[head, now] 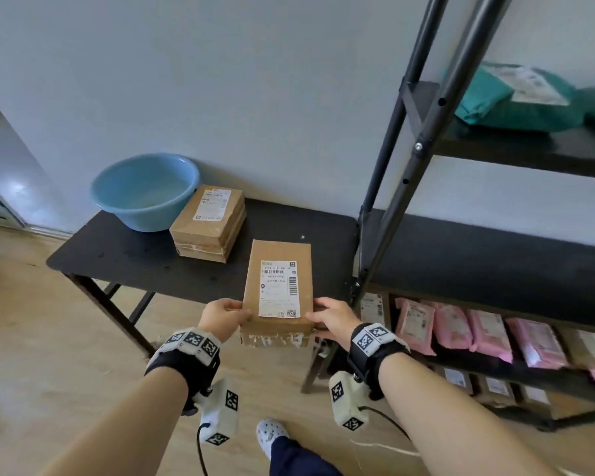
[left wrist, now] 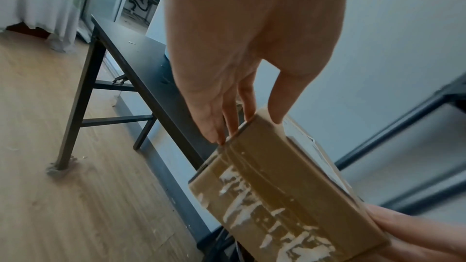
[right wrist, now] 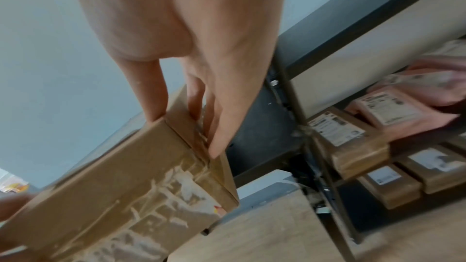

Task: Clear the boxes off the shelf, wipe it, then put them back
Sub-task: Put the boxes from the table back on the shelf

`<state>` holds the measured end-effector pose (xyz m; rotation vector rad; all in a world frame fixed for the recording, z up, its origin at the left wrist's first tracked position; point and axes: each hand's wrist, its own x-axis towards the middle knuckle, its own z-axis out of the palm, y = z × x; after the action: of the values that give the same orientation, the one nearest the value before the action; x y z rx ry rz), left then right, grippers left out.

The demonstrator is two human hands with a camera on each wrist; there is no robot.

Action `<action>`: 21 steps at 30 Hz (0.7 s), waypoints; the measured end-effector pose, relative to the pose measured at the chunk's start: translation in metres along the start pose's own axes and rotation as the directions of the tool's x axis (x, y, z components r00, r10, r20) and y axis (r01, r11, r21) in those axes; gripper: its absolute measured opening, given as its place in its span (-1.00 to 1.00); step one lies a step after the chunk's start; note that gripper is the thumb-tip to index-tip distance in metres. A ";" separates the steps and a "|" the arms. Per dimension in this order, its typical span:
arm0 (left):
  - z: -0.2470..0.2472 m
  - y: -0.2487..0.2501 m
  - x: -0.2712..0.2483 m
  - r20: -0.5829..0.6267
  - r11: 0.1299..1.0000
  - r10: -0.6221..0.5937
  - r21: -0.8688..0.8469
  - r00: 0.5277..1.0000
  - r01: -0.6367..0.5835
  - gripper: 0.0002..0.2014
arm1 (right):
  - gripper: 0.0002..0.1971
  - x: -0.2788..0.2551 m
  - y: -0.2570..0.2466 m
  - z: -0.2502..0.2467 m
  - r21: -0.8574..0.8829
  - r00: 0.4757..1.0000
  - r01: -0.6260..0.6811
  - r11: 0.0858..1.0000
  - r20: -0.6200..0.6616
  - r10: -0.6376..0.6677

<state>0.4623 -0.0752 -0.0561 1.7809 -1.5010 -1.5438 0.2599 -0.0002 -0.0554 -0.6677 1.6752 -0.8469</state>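
Both hands clamp one cardboard box: left hand at its 9 o'clock edge, right hand at 3. Box is over the black table's near edge. Beyond, at 11 o'clock, a second box and blue basin. Middle shelf at 2 o'clock is bare. Step unclear: clearing or returning. Next probably needs a level carry.

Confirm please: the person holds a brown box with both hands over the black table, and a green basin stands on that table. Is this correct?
Not quite: the basin is blue, as the head view shows. The rest holds: left hand and right hand hold the brown box over the black table.
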 end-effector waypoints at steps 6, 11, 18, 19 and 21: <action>0.046 -0.007 -0.081 0.217 0.998 -0.009 0.056 0.976 -0.003 -0.88 | -0.71 -0.097 0.053 -0.059 0.124 0.995 -0.090 0.988 -0.036 0.095; 0.101 0.018 -0.117 0.382 0.980 0.066 0.147 0.922 -0.131 -0.75 | -0.62 -0.148 0.087 -0.116 0.261 0.978 -0.086 0.962 -0.162 0.132; 0.209 0.077 -0.142 0.568 0.958 0.193 0.066 0.800 -0.278 -0.40 | -0.74 -0.206 0.097 -0.215 0.360 0.921 0.021 0.933 -0.371 0.122; 0.226 0.089 -0.145 0.593 0.951 0.219 0.049 0.775 -0.306 -0.36 | -0.74 -0.210 0.098 -0.233 0.378 0.905 0.050 0.924 -0.409 0.118; 0.265 0.111 -0.146 0.635 0.941 0.247 0.021 0.732 -0.337 -0.32 | -0.70 -0.217 0.099 -0.269 0.410 0.871 0.116 0.905 -0.479 0.105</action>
<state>0.2017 0.1021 0.0129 1.0214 -2.1096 -2.0053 0.0531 0.2818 0.0292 -0.1474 1.8380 -1.4290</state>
